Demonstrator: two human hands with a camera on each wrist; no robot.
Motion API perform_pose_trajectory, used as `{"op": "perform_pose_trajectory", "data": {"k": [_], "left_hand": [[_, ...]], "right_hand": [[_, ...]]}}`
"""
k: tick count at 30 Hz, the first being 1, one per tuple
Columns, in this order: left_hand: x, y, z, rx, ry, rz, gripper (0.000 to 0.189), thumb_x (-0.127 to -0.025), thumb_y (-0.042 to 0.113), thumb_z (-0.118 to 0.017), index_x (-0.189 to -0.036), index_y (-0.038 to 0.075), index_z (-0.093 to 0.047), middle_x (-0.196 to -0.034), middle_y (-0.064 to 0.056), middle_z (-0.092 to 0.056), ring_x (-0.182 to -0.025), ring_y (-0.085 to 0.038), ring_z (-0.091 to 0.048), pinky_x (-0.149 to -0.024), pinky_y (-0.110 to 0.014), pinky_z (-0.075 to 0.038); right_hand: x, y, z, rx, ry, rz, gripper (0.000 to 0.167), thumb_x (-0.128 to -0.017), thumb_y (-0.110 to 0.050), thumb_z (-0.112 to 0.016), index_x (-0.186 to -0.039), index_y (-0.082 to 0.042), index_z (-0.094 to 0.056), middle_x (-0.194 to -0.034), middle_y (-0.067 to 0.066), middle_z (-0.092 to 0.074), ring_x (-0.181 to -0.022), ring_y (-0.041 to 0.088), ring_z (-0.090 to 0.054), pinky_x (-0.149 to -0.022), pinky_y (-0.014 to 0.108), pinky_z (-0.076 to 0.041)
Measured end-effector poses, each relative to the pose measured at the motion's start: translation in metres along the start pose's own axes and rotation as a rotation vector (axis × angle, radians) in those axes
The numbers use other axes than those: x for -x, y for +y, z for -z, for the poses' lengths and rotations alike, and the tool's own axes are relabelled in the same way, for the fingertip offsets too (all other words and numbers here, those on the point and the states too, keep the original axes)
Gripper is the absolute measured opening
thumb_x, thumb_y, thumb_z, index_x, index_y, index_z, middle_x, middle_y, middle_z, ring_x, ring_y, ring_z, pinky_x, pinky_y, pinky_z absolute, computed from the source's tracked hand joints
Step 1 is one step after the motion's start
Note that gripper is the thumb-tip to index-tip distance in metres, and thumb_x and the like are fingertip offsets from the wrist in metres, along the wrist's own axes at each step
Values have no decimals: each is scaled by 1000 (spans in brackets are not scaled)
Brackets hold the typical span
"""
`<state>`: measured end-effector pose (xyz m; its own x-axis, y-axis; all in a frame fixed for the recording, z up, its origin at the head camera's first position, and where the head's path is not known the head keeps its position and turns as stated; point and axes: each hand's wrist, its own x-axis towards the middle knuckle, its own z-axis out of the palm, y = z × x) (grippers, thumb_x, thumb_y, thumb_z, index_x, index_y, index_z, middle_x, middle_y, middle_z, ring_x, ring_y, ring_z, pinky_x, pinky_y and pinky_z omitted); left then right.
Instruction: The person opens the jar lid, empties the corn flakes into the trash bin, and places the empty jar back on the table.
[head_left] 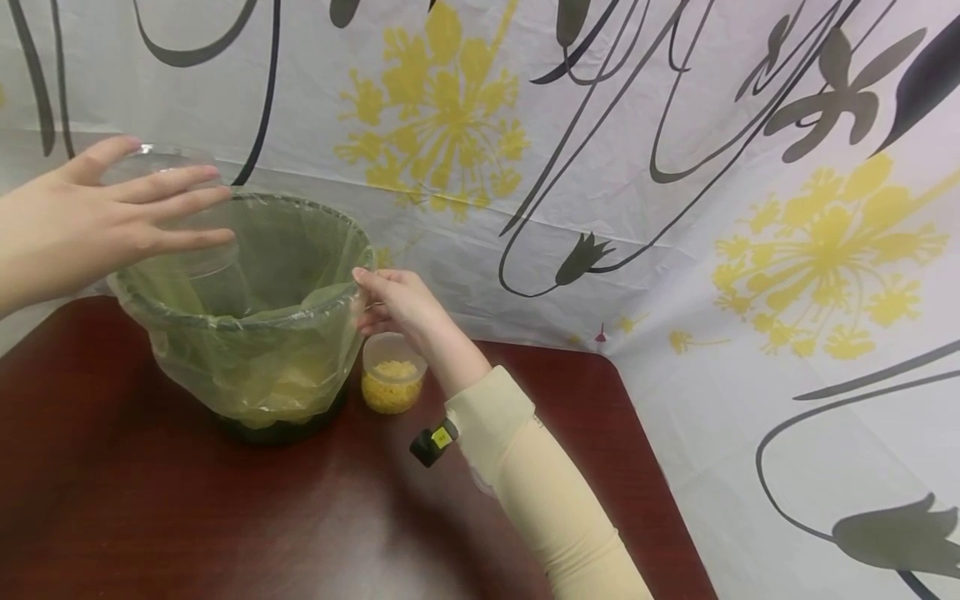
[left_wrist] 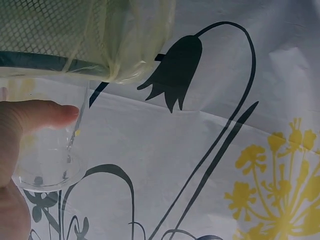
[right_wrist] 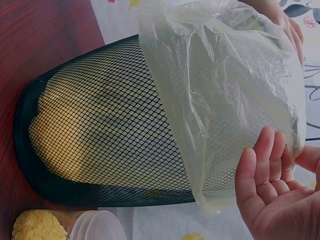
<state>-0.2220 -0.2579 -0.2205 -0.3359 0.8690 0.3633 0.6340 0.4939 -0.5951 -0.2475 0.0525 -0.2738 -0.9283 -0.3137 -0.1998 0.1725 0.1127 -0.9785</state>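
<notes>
At the left of the head view my left hand (head_left: 138, 204) grips a clear plastic container (left_wrist: 52, 167), fingers spread over it and thumb along its side in the left wrist view. The container is over the near-left rim of a dark mesh wastebasket (right_wrist: 115, 120), partly hidden by my fingers. A thin, pale yellow-green bin liner (head_left: 247, 367) lines the basket and folds down outside the rim. At the basket's right rim, my right hand (head_left: 401, 307) pinches the liner's edge between thumb and fingers. Something yellowish (right_wrist: 60, 130) shows through the mesh near the bottom.
A small clear tub (head_left: 392, 387) of yellow flakes stands right of the basket, below my right hand. The dark red table (head_left: 300, 517) meets a patterned curtain (head_left: 450, 167) behind and at the right. A dark device (head_left: 429, 446) hangs at my right cuff.
</notes>
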Motion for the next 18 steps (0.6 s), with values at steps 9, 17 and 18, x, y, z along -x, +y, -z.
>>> {"op": "perform_pose_trajectory", "data": {"k": [9, 17, 18], "left_hand": [[-8, 3, 5, -144, -119, 4, 130, -61, -40, -39, -147, 33, 25, -158, -13, -11, -143, -30, -13, -110, -58, -8], [0, 3, 2, -72, -40, 16, 121, -65, -38, -31, -150, 35, 17, -160, -7, -5, -141, -29, -18, -106, -61, -17], [1, 3, 1, -54, -29, 21, 120, -65, -37, -30, -150, 36, 15, -160, -6, -3, -141, -29, -19, -105, -61, -18]], "right_hand": [[-1, 1, -1, -10, 5, 0, 33, -98, -27, -56, -74, -4, -57, -65, 6, -59, -48, 14, -55, -52, 27, -51], [-2, 1, -1, -13, 9, 16, 29, -98, -25, -55, -79, -4, -58, -65, 7, -59, -48, 15, -55, -51, 27, -51], [-2, 1, -1, -10, 7, 18, 28, -98, -25, -55, -80, -4, -58, -65, 7, -59, -48, 15, -55, -51, 27, -51]]}}
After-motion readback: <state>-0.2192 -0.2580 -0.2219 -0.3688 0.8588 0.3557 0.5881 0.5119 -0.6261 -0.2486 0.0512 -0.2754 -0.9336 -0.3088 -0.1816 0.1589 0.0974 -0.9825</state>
